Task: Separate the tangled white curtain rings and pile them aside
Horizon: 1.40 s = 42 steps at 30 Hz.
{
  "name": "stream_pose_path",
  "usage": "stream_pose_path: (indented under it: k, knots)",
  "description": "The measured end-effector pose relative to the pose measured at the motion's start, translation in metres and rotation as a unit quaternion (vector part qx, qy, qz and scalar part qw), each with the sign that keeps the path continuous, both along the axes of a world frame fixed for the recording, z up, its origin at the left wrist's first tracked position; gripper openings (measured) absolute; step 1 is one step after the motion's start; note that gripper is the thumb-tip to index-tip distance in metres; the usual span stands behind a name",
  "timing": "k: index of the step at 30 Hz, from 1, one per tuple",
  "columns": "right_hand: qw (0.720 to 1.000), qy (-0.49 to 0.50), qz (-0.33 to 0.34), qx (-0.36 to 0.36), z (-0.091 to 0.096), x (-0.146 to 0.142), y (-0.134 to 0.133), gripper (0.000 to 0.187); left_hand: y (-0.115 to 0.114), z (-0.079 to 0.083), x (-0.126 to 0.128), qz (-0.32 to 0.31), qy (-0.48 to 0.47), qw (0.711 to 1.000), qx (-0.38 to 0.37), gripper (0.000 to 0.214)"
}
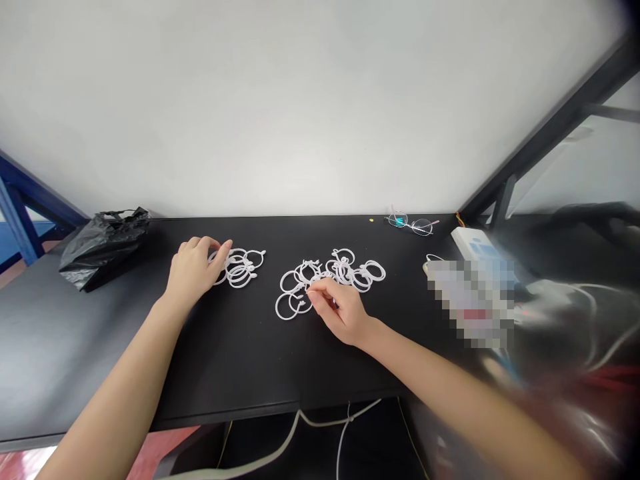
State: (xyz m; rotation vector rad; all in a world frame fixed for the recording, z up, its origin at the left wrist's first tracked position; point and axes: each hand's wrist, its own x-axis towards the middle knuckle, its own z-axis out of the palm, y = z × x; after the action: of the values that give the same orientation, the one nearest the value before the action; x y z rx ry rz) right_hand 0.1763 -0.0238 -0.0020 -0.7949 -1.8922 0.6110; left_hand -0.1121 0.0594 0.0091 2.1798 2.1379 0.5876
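Two heaps of white plastic rings lie on a black table. My left hand rests at the left edge of the smaller heap, with thumb and fingers curled and pinching one of its rings. My right hand reaches into the near side of the larger heap, fingertips pinched together on a ring there. Both forearms stretch in from the bottom of the head view.
A crumpled black plastic bag sits at the table's far left. Eyeglasses lie by the white wall at the back. A white device and white cables crowd the right side. Cables hang under the front edge.
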Motion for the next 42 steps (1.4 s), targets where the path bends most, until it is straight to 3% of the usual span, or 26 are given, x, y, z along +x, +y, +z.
stream_pose_path:
  k: [5,8,10,13,16,26,33,36,42]
  knots:
    - [0.999,0.015,-0.027,0.022,0.001,-0.001,0.0,0.013,-0.002,0.001,0.008,-0.01,-0.009,0.998,0.064,0.033]
    - [0.999,0.017,-0.032,0.031,0.002,-0.002,0.0,0.014,-0.011,0.002,0.026,-0.076,-0.051,0.984,0.151,0.025]
    - [0.999,0.015,-0.041,0.031,0.002,-0.002,0.0,0.015,-0.02,0.004,0.042,-0.158,-0.089,0.968,0.172,0.019]
    - [0.998,0.011,-0.061,0.028,0.001,-0.001,0.0,0.017,-0.033,0.003,0.064,-0.317,-0.118,0.936,0.097,0.015]
    - [0.997,0.014,-0.069,0.032,0.001,0.0,0.001,0.015,-0.04,-0.001,0.074,-0.388,-0.111,0.915,0.021,0.018]
    - [0.997,0.018,-0.063,0.035,0.0,0.0,0.0,0.014,-0.035,-0.014,0.072,-0.387,-0.13,0.912,-0.029,0.02]
    - [0.994,0.017,-0.109,0.025,0.0,-0.002,0.003,0.006,-0.039,-0.007,0.074,-0.352,-0.226,0.908,-0.006,0.026]
    - [0.993,0.002,-0.115,0.029,-0.002,-0.003,0.006,0.022,-0.041,-0.003,0.074,-0.334,-0.266,0.904,-0.016,0.037]
    - [0.993,-0.002,-0.098,0.063,-0.006,-0.004,0.01,0.009,-0.043,-0.002,0.077,-0.358,-0.265,0.895,-0.005,0.046]
